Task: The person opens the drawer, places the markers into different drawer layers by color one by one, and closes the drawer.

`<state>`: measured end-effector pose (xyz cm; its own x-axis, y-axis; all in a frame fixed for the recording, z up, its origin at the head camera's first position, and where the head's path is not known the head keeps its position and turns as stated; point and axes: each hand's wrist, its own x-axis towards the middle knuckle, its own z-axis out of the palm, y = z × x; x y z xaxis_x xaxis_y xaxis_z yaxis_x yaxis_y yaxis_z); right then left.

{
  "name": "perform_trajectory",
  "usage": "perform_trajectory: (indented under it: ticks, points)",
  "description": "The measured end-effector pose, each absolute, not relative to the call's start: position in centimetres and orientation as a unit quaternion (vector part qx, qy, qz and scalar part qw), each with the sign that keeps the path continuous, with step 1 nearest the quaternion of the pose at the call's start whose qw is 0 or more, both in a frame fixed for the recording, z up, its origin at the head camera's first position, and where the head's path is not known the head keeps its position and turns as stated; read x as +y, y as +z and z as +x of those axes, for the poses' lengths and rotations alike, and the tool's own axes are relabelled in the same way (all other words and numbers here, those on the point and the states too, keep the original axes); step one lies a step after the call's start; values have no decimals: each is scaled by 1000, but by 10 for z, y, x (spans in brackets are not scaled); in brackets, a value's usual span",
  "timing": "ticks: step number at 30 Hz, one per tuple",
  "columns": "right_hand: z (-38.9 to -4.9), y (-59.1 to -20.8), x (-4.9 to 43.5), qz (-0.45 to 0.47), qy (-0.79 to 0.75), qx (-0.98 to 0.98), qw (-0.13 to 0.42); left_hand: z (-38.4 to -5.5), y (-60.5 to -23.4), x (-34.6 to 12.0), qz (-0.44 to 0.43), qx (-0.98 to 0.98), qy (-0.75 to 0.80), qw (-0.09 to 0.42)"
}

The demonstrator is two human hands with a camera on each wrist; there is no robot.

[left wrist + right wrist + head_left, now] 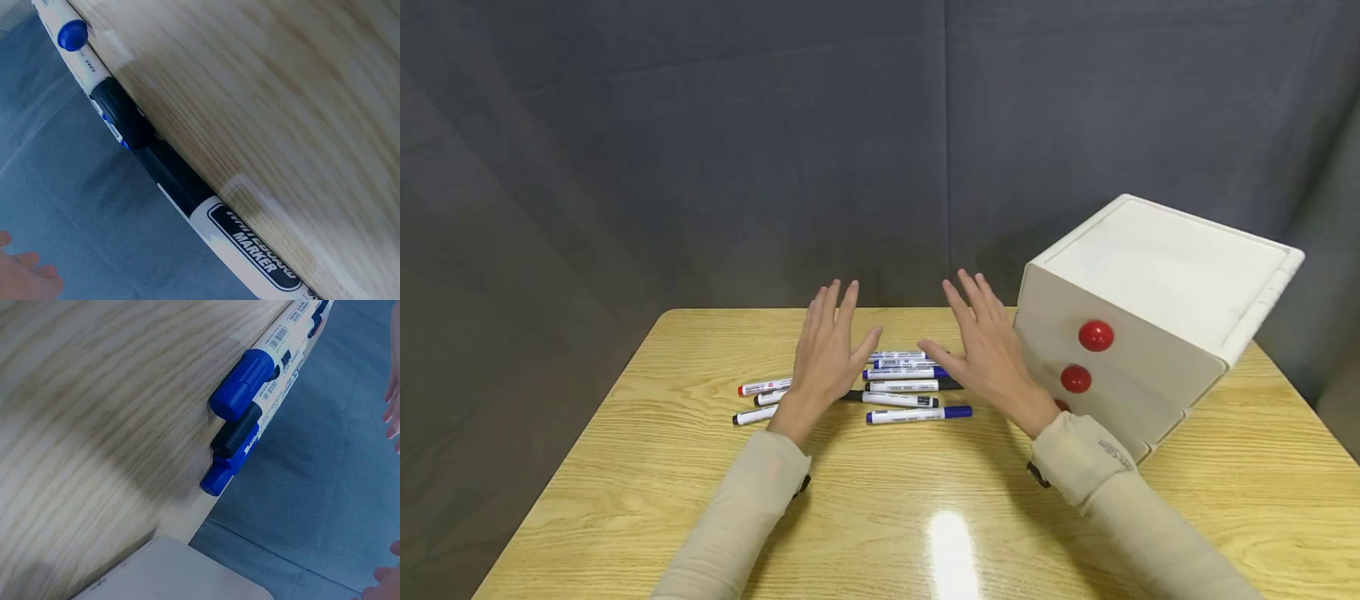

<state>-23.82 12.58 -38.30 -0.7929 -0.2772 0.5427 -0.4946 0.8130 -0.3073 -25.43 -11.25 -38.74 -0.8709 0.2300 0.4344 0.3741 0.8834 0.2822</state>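
Observation:
Above the pens my left hand [829, 354] is raised with straight, spread fingers, holding nothing. Likewise my right hand [988, 354] hovers with fingers extended, between the pens and the white drawer box. Several whiteboard markers lie on the table under and between the hands. Nearest me is a blue-capped marker [917, 415]; a black-capped marker [901, 400] lies behind it, its cap end partly hidden by the left hand. A red-tipped marker [763, 387] lies left of that hand. In the left wrist view, a marker [250, 250] reads WHITEBOARD MARKER. The right wrist view shows a blue cap [242, 386] close up.
A white drawer box [1172, 271] with round red knobs [1096, 336] stands at the right, angled toward me. The wooden table [647, 467] ends at a far edge before a dark grey curtain [737, 150].

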Motion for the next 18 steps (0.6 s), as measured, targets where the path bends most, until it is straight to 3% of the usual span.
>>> perform_trajectory:
  ticks: [18]
  points:
    - [-212, -376, 136, 232, 224, -911, 257, -242, -385, -106, -181, -944, -194, 196]
